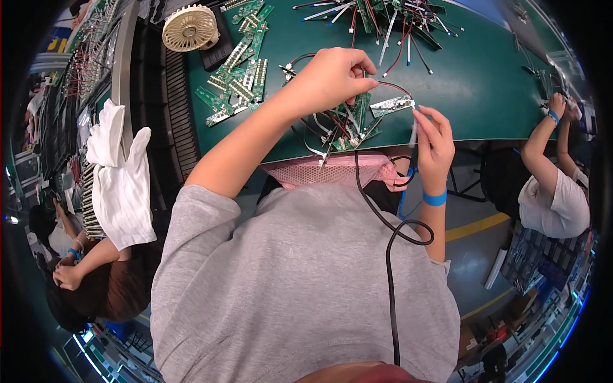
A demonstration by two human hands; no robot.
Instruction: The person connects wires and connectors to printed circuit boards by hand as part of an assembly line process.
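My left hand [338, 75] is closed in a pinch above a cluster of boards and wires, at the end of a thin red-and-black wire [397, 87]. That wire curves right to the end of a small populated circuit board [391, 106] on the table. My right hand [436, 137] pinches a slim pale stick-like piece [414, 135] with a dark lower part. Its upper end is at the board's right end; whether they touch I cannot tell. Under my left hand lie green boards [361, 110] with connectors, partly hidden by my fingers.
Loose green circuit boards [241, 83] are piled at the left, near a cream fan [190, 29]. Wired boards [389, 19] are heaped at the far side. A black cable [391, 281] loops across my front. White gloves [121, 172] lie left; co-workers sit on both sides.
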